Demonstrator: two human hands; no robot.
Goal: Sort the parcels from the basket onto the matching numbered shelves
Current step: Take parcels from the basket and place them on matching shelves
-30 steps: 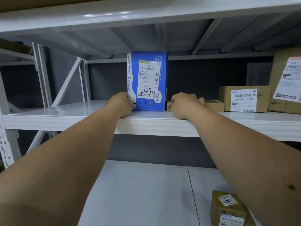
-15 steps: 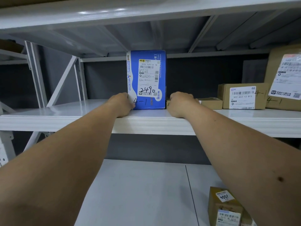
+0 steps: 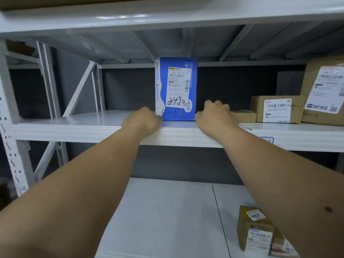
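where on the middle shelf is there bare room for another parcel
The widest bare patch runs from the white metal middle shelf's left upright to the upright blue cardboard box, past the left hand. Right of the box it is crowded: the right hand, a low brown box, then two labelled brown cartons.

Both arms reach forward, left hand (image 3: 142,121) and right hand (image 3: 216,116) curled, knuckles up.

"2490", "4-1" on blue parcel (image 3: 176,90)

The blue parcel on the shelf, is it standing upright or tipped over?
Upright: the blue parcel stands on its short end on the shelf.
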